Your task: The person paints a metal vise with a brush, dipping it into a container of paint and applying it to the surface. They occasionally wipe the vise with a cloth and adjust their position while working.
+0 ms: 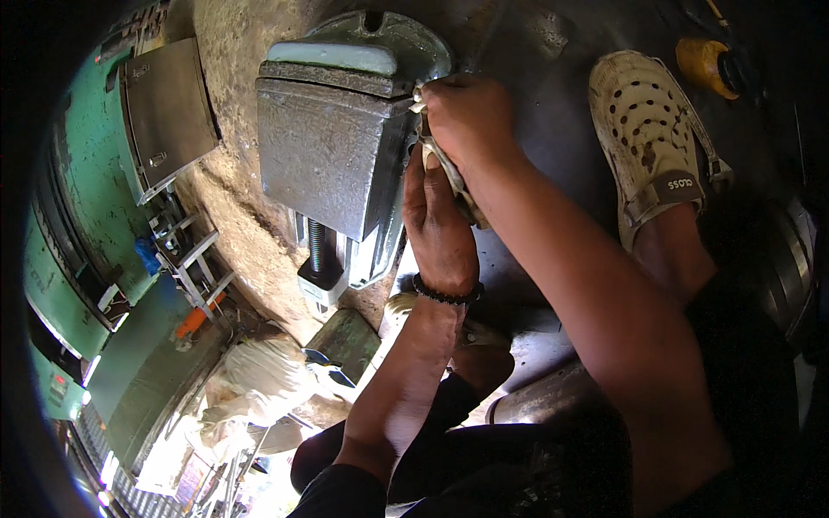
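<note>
A heavy grey machine vise point(328, 151) lies on the ground in front of me, its screw point(317, 246) showing at the near end. My right hand point(471, 116) is closed on a pale rag point(449, 171) beside the right end of the vise jaws point(338, 82). The rag trails down past the fingers of my left hand point(442, 229). That hand rests along the vise's right side with its fingers stretched out, just below my right hand. A dark beaded bracelet circles the left wrist. The rag partly hides where the left fingertips touch.
My foot in a beige clog point(643, 129) stands to the right. Beyond it lies a yellow container point(704, 67) with a dark end. A green machine point(95, 173) with a metal door point(170, 112) stands at the left. Below it is a metal frame point(197, 259).
</note>
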Tool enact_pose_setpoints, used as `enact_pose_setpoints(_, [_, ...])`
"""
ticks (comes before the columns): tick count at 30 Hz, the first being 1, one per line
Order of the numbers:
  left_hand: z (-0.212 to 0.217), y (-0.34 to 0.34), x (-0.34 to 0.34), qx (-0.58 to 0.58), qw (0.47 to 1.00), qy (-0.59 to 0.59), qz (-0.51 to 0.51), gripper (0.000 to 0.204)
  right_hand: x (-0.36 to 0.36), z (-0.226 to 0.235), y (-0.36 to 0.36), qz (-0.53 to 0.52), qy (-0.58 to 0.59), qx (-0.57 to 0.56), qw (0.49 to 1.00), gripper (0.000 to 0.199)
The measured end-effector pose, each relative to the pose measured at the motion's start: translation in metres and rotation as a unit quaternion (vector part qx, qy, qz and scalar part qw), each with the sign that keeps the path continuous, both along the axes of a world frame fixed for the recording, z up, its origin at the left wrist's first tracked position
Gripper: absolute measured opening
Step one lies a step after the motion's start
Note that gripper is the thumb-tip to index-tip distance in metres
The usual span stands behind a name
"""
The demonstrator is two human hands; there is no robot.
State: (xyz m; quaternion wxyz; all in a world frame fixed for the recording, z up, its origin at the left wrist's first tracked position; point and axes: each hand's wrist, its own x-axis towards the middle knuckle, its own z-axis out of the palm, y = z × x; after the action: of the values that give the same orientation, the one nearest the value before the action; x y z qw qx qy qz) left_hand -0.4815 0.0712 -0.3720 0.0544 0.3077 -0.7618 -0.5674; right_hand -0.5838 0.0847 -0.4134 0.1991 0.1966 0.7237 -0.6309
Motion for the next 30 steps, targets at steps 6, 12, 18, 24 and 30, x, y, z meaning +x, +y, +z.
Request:
enact_pose_setpoints(6, [0.015,0.016,-0.009,0.336,0.931,0.053,0.133,0.044,-0.034,0.024,0.022,0.161,-0.169,-0.046,0.971,0.024])
enact_pose_setpoints(12, [0.013,0.026,-0.017,0.263,0.956,0.034,0.127,0.047,-0.057,0.047,0.045,0.236,-0.321,-0.171,0.901,0.012])
enact_pose_setpoints(18, [0.020,0.030,-0.018,0.324,0.933,0.061,0.146,0.045,-0.061,0.047,0.037,0.249,-0.316,-0.171,0.899,0.010])
enact_pose_setpoints(24, [0.035,0.032,-0.021,0.311,0.933,0.088,0.157,0.043,-0.057,0.067,0.036,0.225,-0.286,-0.190,0.912,0.009])
enact_pose_setpoints(30, [0.049,0.036,-0.017,0.307,0.939,0.059,0.142,0.041,-0.050,0.075,0.050,0.170,-0.284,-0.182,0.926,0.014])
